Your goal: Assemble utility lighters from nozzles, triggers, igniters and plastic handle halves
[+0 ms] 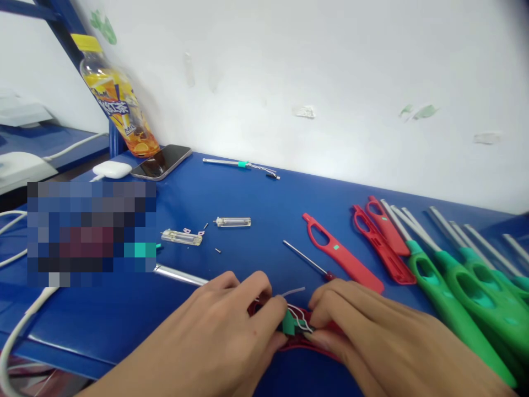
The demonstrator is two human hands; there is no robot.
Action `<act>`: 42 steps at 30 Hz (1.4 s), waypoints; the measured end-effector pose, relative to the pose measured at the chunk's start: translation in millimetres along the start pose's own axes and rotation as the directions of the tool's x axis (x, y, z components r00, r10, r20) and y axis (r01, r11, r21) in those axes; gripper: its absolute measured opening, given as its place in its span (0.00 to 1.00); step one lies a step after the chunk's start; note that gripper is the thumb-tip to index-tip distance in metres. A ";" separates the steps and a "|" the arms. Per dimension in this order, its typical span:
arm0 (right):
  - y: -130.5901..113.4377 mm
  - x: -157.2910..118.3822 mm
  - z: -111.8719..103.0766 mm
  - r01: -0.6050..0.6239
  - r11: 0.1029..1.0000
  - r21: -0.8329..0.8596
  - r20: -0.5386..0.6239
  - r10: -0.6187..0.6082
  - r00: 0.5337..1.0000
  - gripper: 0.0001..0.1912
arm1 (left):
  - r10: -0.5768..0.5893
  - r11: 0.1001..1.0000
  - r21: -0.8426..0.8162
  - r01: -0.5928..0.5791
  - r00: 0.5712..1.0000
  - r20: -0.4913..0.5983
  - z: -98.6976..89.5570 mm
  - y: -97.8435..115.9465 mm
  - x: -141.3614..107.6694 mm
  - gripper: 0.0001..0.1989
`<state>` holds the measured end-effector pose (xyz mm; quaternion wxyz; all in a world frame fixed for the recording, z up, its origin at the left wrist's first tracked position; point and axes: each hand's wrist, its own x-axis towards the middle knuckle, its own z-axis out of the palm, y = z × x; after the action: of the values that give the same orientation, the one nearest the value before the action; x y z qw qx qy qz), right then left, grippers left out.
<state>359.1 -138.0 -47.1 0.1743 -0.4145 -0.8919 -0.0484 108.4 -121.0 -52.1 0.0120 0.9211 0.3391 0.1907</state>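
A red lighter shell [297, 343] lies open near the front edge of the blue table, with white wires and a green part [289, 323] inside it. My left hand [243, 325] is closed on the shell's left end, fingers bent over it. On the right end, my right hand [351, 325] pinches at the wires and the shell rim. A thin clear tube [293, 291] sticks up between the hands. From beneath my left hand a metal rod [182, 274] points to the left. My palms hide much of the shell.
Two clear fuel tanks [233, 222] [182, 237] and small screws lie mid-table. A screwdriver [306, 257], red shells [347, 259] and several green lighters [475, 286] are at right. Behind are a metal rod with wires [225, 162], a phone [163, 162] and a bottle [119, 105].
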 end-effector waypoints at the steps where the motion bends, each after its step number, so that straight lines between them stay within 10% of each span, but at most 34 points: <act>1: 0.3 1.8 -2.2 0.029 0.999 0.024 0.014 -0.029 0.999 0.28 | -0.006 1.000 0.004 0.006 1.000 -0.001 -3.1 1.2 0.0 0.21; 9: 8.1 6.4 -18.1 0.101 0.990 0.101 0.103 -0.111 0.988 0.30 | -0.028 1.000 0.012 0.027 0.998 0.058 -2.5 4.1 0.9 0.17; 21: 6.7 7.3 -11.6 0.043 0.989 0.143 0.136 -0.063 0.989 0.22 | 0.106 0.990 0.093 -0.102 0.993 -0.042 7.0 3.2 3.6 0.38; 30: 4.4 8.7 -5.6 -0.112 0.963 0.247 0.250 0.049 0.967 0.24 | 0.053 0.999 -0.001 -0.053 0.989 0.138 -0.8 0.3 -0.6 0.17; 42: 7.6 17.0 -14.1 -0.557 0.761 0.334 0.592 0.290 0.752 0.14 | -0.087 0.994 -0.020 0.107 0.889 0.449 -5.3 1.2 4.4 0.21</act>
<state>358.5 -124.0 -28.4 0.0394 -0.5513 -0.7641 0.3328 110.3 -119.8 -45.5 0.1194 0.9218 0.3684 -0.0194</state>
